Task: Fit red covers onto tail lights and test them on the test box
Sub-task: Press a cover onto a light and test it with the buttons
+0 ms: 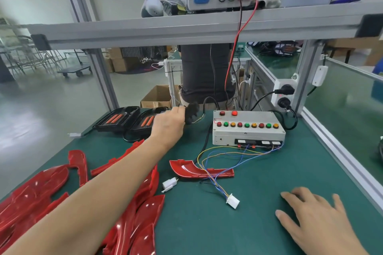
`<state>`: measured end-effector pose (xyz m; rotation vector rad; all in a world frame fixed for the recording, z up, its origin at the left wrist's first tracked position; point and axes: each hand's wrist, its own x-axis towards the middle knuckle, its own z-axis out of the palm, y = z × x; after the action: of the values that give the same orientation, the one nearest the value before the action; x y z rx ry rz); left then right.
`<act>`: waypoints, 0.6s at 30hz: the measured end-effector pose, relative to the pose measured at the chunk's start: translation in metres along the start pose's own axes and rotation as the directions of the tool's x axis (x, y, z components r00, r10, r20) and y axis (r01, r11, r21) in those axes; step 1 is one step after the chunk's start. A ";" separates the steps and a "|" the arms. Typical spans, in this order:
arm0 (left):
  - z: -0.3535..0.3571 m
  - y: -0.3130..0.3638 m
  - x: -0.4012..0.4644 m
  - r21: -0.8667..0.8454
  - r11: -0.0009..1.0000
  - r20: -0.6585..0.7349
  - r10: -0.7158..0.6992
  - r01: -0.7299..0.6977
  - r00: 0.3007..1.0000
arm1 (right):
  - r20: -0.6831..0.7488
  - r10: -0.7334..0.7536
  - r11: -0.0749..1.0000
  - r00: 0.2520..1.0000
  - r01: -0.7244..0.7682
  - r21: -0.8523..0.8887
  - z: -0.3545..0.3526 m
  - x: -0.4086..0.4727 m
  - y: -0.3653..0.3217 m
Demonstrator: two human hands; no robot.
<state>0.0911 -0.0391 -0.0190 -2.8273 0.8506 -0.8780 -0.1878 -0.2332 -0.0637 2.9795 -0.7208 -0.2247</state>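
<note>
Bench mat (207, 223) dark green; loose covers (37, 196) glossy red; tail-light housings (116, 119) black with orange-red strips; test box (248, 128) grey, buttons red, green, amber in repeating order; connectors (233, 201) white.

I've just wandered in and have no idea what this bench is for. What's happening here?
A person is putting together tail lights. Their left hand reaches to the back of the green table and grips a dark part beside two black housings. The right hand rests flat on the table. Red covers are piled at the left; one cover lies alone before the test box, whose loose wires end in a white plug.
</note>
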 end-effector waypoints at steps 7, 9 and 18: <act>-0.067 -0.015 -0.042 -0.163 0.984 -0.437 -0.002 -0.077 0.899 | -0.129 -0.017 0.534 0.992 0.118 0.837 -0.028 0.009 -0.013; -0.077 -0.010 -0.056 -0.105 0.984 -0.495 0.072 -0.142 0.866 | -0.018 -0.125 0.174 0.992 0.040 0.984 -0.049 0.015 -0.031; -0.081 0.037 -0.109 -0.141 0.825 -0.554 0.392 -0.547 0.735 | -0.085 -0.214 -0.389 0.973 -0.006 0.921 -0.096 0.045 -0.087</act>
<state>-0.0452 -0.0054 -0.0139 -2.3751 1.8178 -1.5235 -0.0943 -0.1736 0.0165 4.8911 -0.8400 0.7319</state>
